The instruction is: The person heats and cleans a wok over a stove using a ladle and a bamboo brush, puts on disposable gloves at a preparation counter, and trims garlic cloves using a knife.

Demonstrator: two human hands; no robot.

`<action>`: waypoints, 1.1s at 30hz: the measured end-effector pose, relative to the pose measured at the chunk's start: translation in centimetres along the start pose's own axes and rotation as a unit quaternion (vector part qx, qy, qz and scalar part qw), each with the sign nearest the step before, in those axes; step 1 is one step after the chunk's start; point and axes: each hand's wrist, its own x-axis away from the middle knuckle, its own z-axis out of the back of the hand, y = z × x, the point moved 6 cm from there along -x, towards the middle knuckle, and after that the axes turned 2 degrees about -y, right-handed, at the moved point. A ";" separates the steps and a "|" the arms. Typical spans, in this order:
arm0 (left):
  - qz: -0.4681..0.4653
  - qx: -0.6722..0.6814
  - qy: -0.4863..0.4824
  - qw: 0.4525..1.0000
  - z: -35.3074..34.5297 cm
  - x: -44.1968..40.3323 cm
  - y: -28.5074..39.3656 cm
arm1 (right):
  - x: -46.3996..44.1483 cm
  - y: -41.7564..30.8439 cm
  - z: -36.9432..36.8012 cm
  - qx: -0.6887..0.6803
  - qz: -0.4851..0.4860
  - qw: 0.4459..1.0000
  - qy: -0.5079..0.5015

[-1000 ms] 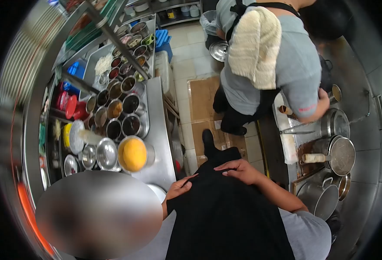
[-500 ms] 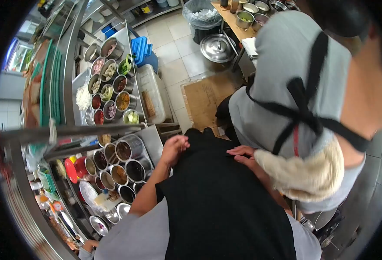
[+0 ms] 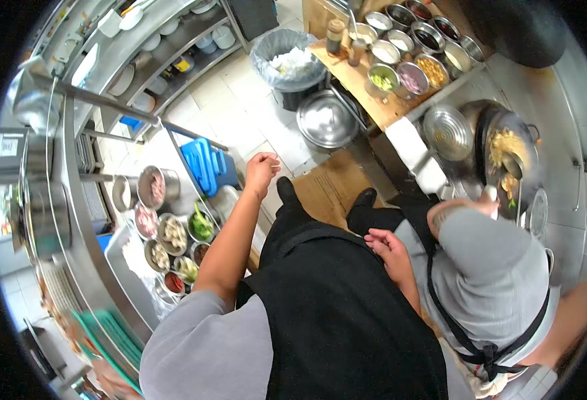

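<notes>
Two hands (image 3: 261, 176) (image 3: 391, 253) hover apart, left near one blue bin (image 3: 221, 168)

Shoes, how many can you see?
2. The shoe at picture left is just below the person's left hand; the shoe at picture right is over the cardboard. Other shoes may be hidden.

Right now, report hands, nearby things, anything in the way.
Left hand out front, empty, blue box near it in view. Right hand empty by the black apron, touch unclear. Co-worker close on the right, at the wok.
</notes>
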 end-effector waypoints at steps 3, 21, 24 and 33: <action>-0.002 -0.090 0.041 0.995 4.7 -4.3 6.0 | -6.9 -5.4 -5.6 0.011 0.003 1.000 0.017; -0.188 0.044 -0.353 0.915 13.8 -29.6 48.3 | -52.7 -28.1 -22.2 0.151 0.075 0.985 -0.038; -0.190 0.050 -0.400 0.895 15.7 -33.5 55.0 | -62.9 -33.5 -26.5 0.177 0.084 0.979 -0.059; -0.275 0.165 -0.380 0.868 29.7 -42.0 67.0 | -81.5 -53.3 -53.8 0.262 0.135 0.912 -0.284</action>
